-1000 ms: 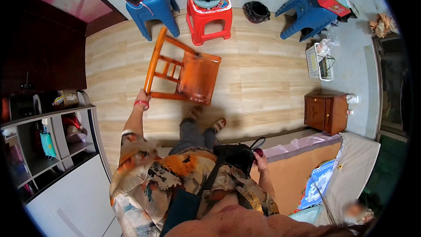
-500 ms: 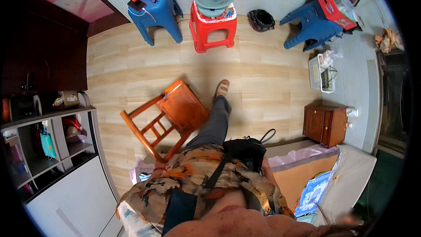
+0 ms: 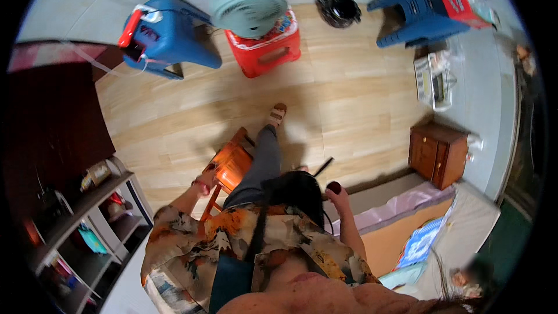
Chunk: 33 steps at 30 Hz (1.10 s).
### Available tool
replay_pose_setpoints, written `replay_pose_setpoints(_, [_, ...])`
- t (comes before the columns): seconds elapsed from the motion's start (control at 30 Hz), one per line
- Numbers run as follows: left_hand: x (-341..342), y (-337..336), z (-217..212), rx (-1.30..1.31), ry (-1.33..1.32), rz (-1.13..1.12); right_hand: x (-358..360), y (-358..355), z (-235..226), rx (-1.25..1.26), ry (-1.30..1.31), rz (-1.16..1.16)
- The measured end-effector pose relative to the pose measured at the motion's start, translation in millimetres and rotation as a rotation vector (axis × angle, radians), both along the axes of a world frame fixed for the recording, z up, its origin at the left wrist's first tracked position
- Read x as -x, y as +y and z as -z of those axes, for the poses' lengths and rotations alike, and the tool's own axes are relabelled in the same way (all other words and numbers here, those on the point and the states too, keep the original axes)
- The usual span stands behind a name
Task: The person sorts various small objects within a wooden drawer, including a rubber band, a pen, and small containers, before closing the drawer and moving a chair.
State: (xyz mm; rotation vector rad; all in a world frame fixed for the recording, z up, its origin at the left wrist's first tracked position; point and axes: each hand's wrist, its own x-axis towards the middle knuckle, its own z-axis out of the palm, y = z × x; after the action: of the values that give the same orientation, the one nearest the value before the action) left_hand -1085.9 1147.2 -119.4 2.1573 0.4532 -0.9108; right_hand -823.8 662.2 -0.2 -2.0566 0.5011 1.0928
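Observation:
My left hand (image 3: 207,178), with a red band at the wrist, is beside the orange-brown wooden chair (image 3: 232,166), at the left edge of its seat. Blur hides its fingers, so I cannot tell whether it grips the chair. My right hand (image 3: 338,195) is raised to the right of my body, closed around a small dark red round object (image 3: 333,187); its kind does not show. A black bag (image 3: 296,195) hangs at my front on a dark strap. My leg in grey trousers reaches forward, right of the chair.
Ahead stand a blue stool (image 3: 174,38), a red stool (image 3: 273,52) bearing a pale green fan (image 3: 250,6), and a black-lined bin (image 3: 338,10). Along the right are another blue stool (image 3: 407,14), a white basket (image 3: 427,84) and a wooden cabinet (image 3: 433,154). Shelving (image 3: 87,221) flanks me on the left.
My view has turned and shifted. The left hand has come forward beside the chair seat, and the chair appears closer to my leg. My right hand has moved out, showing the dark red object.

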Motion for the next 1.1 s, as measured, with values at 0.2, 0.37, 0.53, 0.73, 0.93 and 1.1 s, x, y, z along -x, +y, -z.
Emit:
replay_pose_setpoints(0.2, [-216.3, -40.7, -35.6, 0.149, -0.061, 0.062, 36.7, 34.1, 27.3, -0.08, 0.098, 0.26])
replay_pose_setpoints(0.37, [-320.5, -109.5, -115.0, 0.961, 0.107, 0.171, 55.2, 11.6, 109.9, -0.368, 0.201, 0.567])
replay_pose_setpoints(0.53, [-363.3, -179.0, -136.9, 1.529, 0.003, 0.841, 70.4, 7.9, 213.6, -0.467, -0.638, -0.267])
replay_pose_setpoints(0.73, [-365.1, -204.0, -80.6, 1.498, 0.136, 1.295, 36.8, 53.3, 263.6, -0.794, -0.113, 0.593])
replay_pose_setpoints(0.93, [-337.2, -163.9, -62.5, 1.394, 0.275, 1.647, 37.3, 102.1, 296.4, -1.004, -0.111, 0.668])
replay_pose_setpoints(1.1, [-237.1, -76.7, -56.6, 1.395, 0.304, 1.503, 57.2, 126.8, 291.9, -1.198, -0.018, 0.587])
